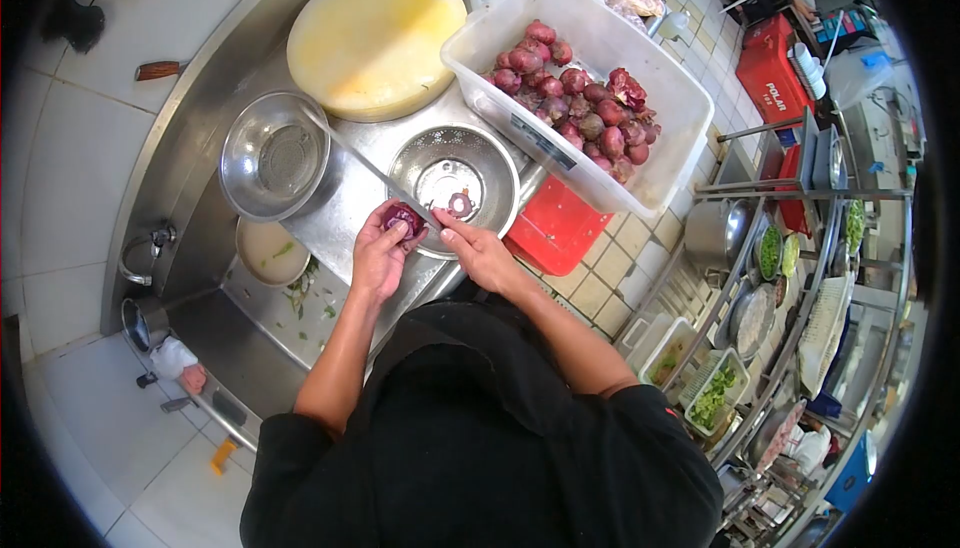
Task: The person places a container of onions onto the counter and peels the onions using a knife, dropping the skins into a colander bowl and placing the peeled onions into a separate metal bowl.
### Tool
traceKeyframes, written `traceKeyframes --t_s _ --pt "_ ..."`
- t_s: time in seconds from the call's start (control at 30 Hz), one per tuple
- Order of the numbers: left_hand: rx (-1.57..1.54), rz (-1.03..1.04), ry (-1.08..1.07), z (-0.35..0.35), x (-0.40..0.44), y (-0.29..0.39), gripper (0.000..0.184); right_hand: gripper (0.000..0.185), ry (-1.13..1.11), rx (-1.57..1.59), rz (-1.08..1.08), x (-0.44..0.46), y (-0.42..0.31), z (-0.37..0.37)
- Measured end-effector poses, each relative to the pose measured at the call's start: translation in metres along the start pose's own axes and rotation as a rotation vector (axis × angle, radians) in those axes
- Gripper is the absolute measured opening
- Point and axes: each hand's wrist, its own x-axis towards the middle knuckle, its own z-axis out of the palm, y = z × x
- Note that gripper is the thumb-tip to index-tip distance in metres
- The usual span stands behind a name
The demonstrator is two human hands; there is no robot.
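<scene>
Purple-red onion (403, 218) cupped in the left hand (380, 264), curled closely round it, over the near side of a perforated steel colander (491, 152). Right hand (480, 256) closed on a knife (390, 185), slanting away past the onion. Apparently early going: only a few scraps (459, 205) (one pale and ring-like) inside the colander, against a large heap of red onions (580, 108) left in the translucent plastic tub (688, 120). Knife handle mostly hidden by the grip; amount of skin removed hard to judge; heap's lower layers out of sight.

One held onion (404, 218), one held knife (392, 181), one tub (490, 101) of onions (605, 118), one yellow block (375, 38), one tap (159, 238).
</scene>
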Motion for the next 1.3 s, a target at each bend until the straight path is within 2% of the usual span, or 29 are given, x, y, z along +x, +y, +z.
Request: traceKeyframes --t_s 0.07,0.37,0.67,0.77,0.87,0.93,1.0,1.07,1.17,1.3 --pt "-0.041 -0.044 0.026 0.001 0.002 -0.002 0.036 0.052 0.062 -0.110 -0.124 0.001 0.007 0.006" --pt "-0.029 -0.053 0.145 0.001 0.002 -0.016 0.026 0.061 0.037 -0.403 -0.107 -0.012 -0.016 0.006" --pt "0.069 -0.007 0.166 0.011 -0.007 -0.018 0.027 0.059 0.043 -0.408 -0.123 -0.013 -0.024 0.006" --pt "0.026 -0.026 0.147 0.015 -0.015 -0.028 0.026 0.056 0.064 -0.279 -0.102 -0.001 -0.011 0.005" --pt "-0.031 -0.019 0.146 0.016 -0.012 -0.024 0.029 0.056 -0.001 -0.004 -0.134 0.007 0.008 0.001" --pt "-0.088 -0.059 0.140 0.005 -0.005 -0.020 0.032 0.057 -0.051 0.005 -0.011 0.002 0.003 -0.002" --pt "-0.137 -0.068 0.138 0.007 -0.004 -0.014 0.032 0.057 -0.055 -0.065 -0.016 0.000 0.000 -0.002" --pt "-0.151 -0.088 0.103 0.003 -0.002 -0.010 0.035 0.058 -0.009 -0.203 -0.143 0.000 0.003 0.005" --pt "-0.107 -0.052 0.161 0.004 0.000 -0.015 0.037 0.059 -0.028 -0.366 -0.099 -0.005 -0.008 0.004" --pt "-0.037 -0.032 0.136 0.001 -0.002 -0.016 0.041 0.061 -0.035 -0.349 -0.122 -0.004 -0.005 0.006"
